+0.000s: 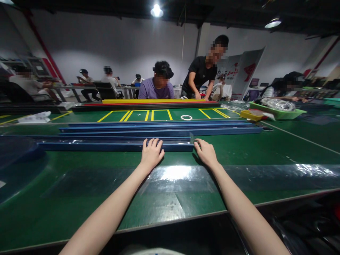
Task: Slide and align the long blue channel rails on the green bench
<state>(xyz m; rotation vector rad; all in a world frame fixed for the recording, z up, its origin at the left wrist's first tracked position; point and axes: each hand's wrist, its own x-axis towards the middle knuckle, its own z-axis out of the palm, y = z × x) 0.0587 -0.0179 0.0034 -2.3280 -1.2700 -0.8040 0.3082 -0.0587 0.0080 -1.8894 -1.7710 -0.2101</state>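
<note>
A long blue channel strip (106,146) lies across the green table in front of me, with clear plastic film (175,140) along its inside. My left hand (151,154) grips its near wall, fingers over the edge into the channel and thumb in front. At the strip's right end, my right hand (206,151) has its fingertips against the upturned end of the clear film. Its thumb is mostly hidden. More blue channel strips (159,131) lie just behind, parallel to this one.
A wide clear sheet (239,177) covers the near part of the table (265,141). Yellow, red and black strips (148,101) lie farther back, near a white tape ring (186,117) and a green tray (287,112). Two people (156,88) work across the table.
</note>
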